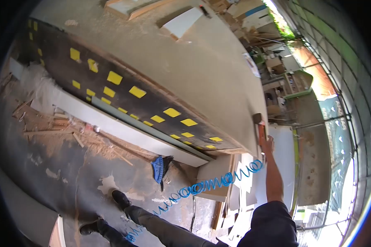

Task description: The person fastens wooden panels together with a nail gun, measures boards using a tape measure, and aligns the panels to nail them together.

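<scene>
While the right hand (268, 145) is closed around an orange tool with a dark end (262, 132), the tool is at the edge of a big, flat, tan board (210, 78), near one corner. So the tool is in the hand and up at the board, and that much looks done. I see no mark that tells how much of the board is worked on, so I can't say how much is left. A flat white piece (183, 22) lies on top of the board. A curly blue plastic hose (195, 189) runs below the hand, but I can't tell if it joins the tool. The left hand is out of sight, so I can't tell if it is holding something. The right hand hides part of the tool, and the dark end is too small to make out well. Bright light washes out the right side.
</scene>
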`<state>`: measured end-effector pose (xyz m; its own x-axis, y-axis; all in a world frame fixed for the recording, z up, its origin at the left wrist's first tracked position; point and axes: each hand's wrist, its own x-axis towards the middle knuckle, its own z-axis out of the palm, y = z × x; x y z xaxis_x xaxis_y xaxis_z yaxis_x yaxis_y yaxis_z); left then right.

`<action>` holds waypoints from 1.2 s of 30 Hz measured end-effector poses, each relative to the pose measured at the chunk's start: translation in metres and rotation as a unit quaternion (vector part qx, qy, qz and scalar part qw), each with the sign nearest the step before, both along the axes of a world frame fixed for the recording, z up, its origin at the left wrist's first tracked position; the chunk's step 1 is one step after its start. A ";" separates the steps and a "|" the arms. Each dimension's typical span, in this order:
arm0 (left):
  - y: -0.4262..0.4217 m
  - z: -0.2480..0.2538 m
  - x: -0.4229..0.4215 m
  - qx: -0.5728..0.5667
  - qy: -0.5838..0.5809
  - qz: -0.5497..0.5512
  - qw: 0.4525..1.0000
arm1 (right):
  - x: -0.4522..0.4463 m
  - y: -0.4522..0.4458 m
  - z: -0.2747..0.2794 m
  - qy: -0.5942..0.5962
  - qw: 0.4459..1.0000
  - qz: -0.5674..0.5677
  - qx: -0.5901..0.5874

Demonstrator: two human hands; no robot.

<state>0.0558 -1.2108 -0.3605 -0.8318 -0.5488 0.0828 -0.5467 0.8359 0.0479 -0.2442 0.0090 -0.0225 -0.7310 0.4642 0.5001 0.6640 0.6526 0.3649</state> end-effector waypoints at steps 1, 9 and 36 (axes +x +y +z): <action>-0.017 -0.020 0.008 0.025 0.043 0.003 0.999 | -0.006 -0.012 0.005 -0.065 0.996 -0.023 -0.058; -0.048 -0.055 0.050 0.215 0.148 0.072 0.963 | -0.009 0.062 -0.004 -0.141 0.983 -0.013 -0.116; -0.003 0.023 -0.020 0.034 0.199 -0.173 0.964 | 0.067 -0.703 -0.275 -0.514 0.617 0.559 -0.208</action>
